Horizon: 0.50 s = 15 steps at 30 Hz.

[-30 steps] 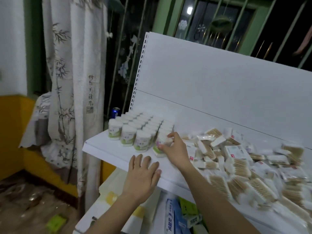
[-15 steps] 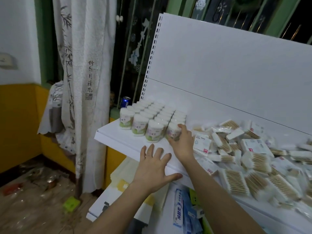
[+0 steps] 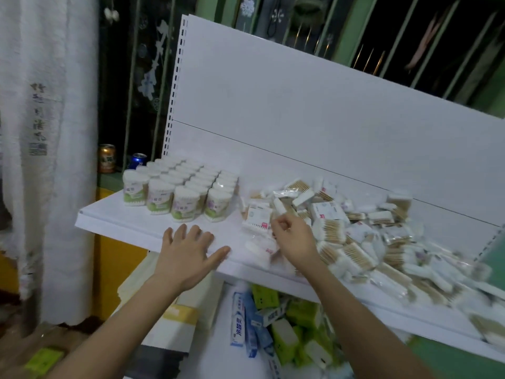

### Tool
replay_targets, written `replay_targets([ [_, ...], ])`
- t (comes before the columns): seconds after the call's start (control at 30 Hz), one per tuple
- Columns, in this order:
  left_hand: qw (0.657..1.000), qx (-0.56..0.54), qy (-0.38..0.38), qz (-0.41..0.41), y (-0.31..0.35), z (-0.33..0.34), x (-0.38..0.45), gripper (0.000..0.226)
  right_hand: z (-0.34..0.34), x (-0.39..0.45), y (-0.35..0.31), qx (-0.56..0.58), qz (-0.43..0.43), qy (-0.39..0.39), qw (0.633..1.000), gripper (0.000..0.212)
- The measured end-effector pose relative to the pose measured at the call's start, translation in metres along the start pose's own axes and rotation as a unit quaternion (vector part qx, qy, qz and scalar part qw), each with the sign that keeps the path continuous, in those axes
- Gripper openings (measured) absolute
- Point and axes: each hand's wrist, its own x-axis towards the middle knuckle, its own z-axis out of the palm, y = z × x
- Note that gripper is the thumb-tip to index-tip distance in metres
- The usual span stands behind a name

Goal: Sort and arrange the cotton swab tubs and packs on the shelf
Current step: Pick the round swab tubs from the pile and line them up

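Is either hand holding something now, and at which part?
The left hand lies flat on the shelf, holding nothing. The right hand is curled over the swab packs; whether it grips one cannot be told.

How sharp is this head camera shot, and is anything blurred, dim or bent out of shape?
Head view: dim, bluish indoor light; the tubs read fairly sharp, while the right hand and the packs near it smear with motion blur; the left hand is clearer; wide-angle distortion tilts the shelf and its back panel.
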Motion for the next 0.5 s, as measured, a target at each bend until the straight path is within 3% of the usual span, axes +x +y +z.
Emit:
replay_targets([
  [0.1, 0.998, 0.020, -0.052, -0.031, 0.019, -0.024, 0.013, 0.076, -0.047, -0.002, 0.027, -0.010, 0.012, 0.031, 0.999, 0.022],
  [0.2, 0.999, -0.030, -0.019, -0.022, 0.051, -0.036, 0.026, 0.058, -0.086, -0.005, 0.052, -0.015, 0.041, 0.048, 0.998, 0.023],
  [0.5, 0.983, -0.094, 0.021, 0.159, 0.211, -0.020, 0.055, 0.036, -0.171, -0.015, 0.130, -0.042, 0.086, 0.018, 0.995, 0.024],
])
